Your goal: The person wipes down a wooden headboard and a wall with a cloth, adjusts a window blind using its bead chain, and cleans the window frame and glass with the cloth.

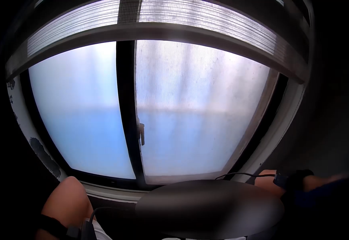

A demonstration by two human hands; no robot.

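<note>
A dark, blurred round object (210, 208) fills the bottom middle of the view, in front of a sliding window. My left hand (67, 198) shows at the bottom left as a rounded back above a black wrist strap, close to the window sill (110, 193); its fingers are hidden. My right hand (267, 180) pokes out at the far right edge of the round object, beside a black wrist strap with a cable. Its fingers are hidden behind the object's rim, so I cannot tell whether it grips it.
Two frosted glass panes (82, 116) glow blue-white, divided by a dark centre frame with a small latch (141, 134). A louvred panel (206, 18) runs above. The white surround (24, 120) has chipped paint. Both sides of the room are dark.
</note>
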